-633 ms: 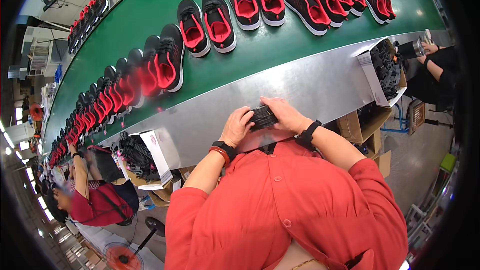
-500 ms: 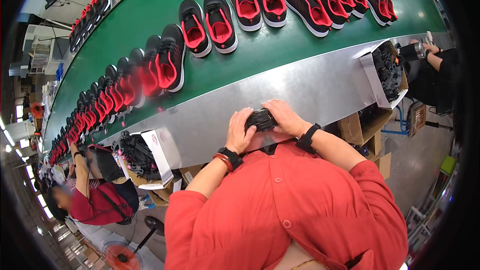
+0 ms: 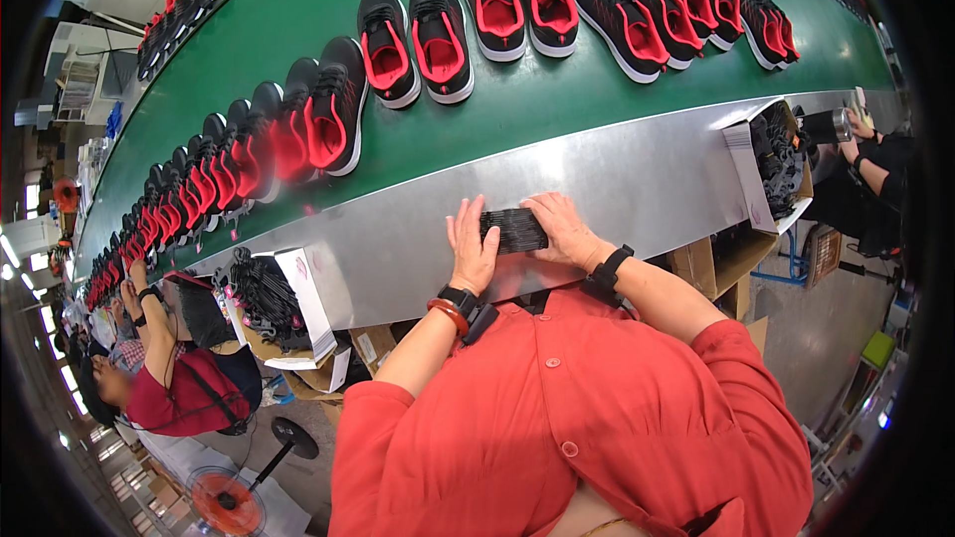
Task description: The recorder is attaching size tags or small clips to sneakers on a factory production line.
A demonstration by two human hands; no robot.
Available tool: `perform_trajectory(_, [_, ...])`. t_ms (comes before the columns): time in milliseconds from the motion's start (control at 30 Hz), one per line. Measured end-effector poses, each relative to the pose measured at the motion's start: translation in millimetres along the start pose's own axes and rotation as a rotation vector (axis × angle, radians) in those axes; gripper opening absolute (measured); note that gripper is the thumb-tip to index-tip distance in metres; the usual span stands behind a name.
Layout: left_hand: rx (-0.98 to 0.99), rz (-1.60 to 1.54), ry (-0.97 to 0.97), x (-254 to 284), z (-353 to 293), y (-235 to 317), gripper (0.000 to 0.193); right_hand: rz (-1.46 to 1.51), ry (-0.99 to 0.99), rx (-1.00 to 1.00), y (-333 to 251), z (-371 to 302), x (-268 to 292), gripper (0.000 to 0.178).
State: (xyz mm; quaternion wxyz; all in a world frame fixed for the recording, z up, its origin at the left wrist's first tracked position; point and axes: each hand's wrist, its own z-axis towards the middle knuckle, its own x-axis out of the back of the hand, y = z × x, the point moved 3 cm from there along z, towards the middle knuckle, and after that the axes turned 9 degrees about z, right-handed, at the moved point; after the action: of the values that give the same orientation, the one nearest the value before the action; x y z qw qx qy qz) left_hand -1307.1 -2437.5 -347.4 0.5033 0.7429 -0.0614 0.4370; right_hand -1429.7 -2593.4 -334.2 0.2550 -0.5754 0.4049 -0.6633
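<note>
A compact stack of thin black strips [image 3: 514,231] lies over the metal ledge in front of me, its exact kind too small to make out. My left hand [image 3: 472,249] is at its left end, fingers stretched out and slightly apart, the thumb side touching the stack. Around the right end, my right hand [image 3: 567,231] has its fingers bent over the far corner and its thumb at the near one. Black bands circle both wrists, with a red bracelet on the left.
Black-and-red sneakers [image 3: 440,45] line the green belt [image 3: 298,10] beyond the metal ledge [image 3: 637,179]. Boxes of black strands stand left [image 3: 316,308] and right [image 3: 751,169]. Co-workers [image 3: 189,388] are at both sides; a fan [image 3: 227,499] is lower left.
The stack has turned flatter and straighter between my hands. My left hand's fingers have straightened and drawn off the stack's top. The view has shifted slightly.
</note>
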Motion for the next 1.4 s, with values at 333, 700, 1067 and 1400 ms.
perform_trajectory(333, [0.378, -1.23, -0.097, 29, 5, 67, 0.063, 0.747, 0.082, -0.253, -67, 25, 15, 0.076])
perform_trajectory(700, [0.267, -0.565, -0.263, 104, 23, 103, 0.071, 0.177, -0.032, 0.51, -142, 26, 135, 0.029])
perform_trajectory(1067, [0.355, -0.502, -0.555, 85, 3, 137, 0.075, 0.533, -0.424, 0.005, -140, 13, 124, 0.014])
perform_trajectory(1400, [0.307, -0.878, -0.863, 83, -3, 166, 0.044, 1.005, -0.23, -0.246, -126, -2, 123, 0.01])
